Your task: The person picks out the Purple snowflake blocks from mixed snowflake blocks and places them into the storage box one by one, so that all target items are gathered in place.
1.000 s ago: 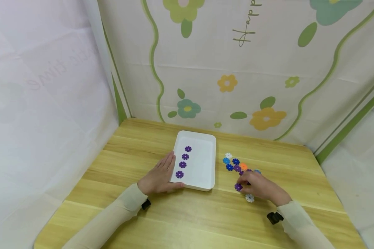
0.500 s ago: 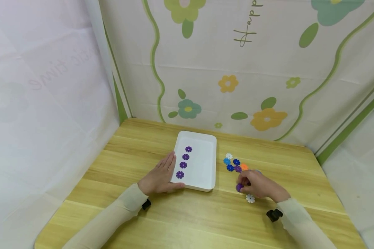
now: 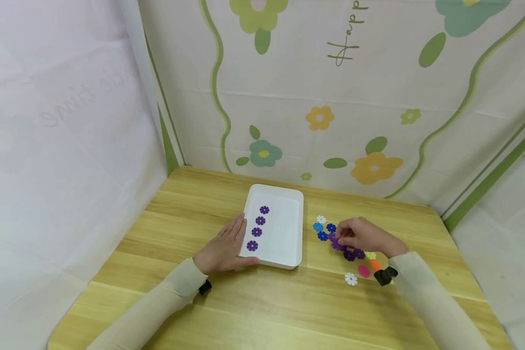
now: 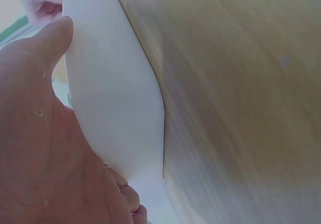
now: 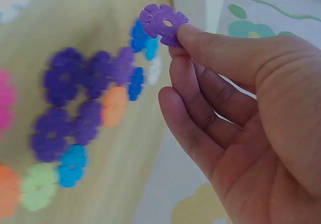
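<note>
In the right wrist view, my right hand (image 5: 251, 113) pinches a purple snowflake building disc (image 5: 156, 24) between thumb and fingertips, above the table. Below it lies a cluster of discs in dark purple (image 5: 62, 77), blue, orange and other colours. In the head view, this hand (image 3: 369, 237) is over the cluster and partly covers it. My left hand (image 3: 223, 249) rests at the near left corner of a white tray (image 3: 282, 228). Its fingers lie straight along the left wall, with the thumb along the near edge. Several purple discs (image 3: 256, 232) form a column inside the tray.
A white disc (image 3: 351, 279), a pink disc (image 3: 364, 271) and an orange disc (image 3: 375, 264) lie at the cluster's near side. A light blue disc (image 3: 318, 227) lies at its far left. Printed cloth walls (image 3: 288, 97) enclose the wooden table (image 3: 262, 306).
My right hand has lifted a purple disc from the near side of the cluster and moved it away from me, uncovering several discs. The left hand and tray have stayed put.
</note>
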The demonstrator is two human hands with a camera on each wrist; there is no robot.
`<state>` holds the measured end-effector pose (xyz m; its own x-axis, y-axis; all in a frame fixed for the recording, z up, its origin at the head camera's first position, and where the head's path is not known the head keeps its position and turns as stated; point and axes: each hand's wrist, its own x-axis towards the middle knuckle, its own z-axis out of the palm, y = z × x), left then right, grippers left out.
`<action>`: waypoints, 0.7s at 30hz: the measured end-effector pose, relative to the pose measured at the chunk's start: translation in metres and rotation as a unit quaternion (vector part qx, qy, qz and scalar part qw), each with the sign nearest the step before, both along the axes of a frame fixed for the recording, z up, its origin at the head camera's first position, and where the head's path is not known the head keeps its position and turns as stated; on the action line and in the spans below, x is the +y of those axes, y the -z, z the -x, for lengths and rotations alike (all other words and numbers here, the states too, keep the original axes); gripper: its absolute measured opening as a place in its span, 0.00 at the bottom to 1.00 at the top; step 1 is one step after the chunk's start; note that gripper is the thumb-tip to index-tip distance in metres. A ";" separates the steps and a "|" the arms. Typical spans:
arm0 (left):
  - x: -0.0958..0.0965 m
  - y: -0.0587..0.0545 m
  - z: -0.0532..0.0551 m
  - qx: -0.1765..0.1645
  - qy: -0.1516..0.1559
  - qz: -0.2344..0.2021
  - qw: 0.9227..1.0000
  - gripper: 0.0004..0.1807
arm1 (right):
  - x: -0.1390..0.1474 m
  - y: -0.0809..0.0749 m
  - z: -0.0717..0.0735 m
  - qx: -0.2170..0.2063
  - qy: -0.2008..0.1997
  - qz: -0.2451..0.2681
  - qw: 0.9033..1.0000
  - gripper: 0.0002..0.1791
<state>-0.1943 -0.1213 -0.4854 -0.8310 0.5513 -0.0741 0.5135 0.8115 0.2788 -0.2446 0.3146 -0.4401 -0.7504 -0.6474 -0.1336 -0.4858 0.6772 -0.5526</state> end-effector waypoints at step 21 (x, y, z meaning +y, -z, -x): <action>0.000 -0.001 -0.001 0.005 0.001 0.005 1.000 0.65 | -0.103 -0.032 0.089 0.045 0.012 -0.031 0.998 0.03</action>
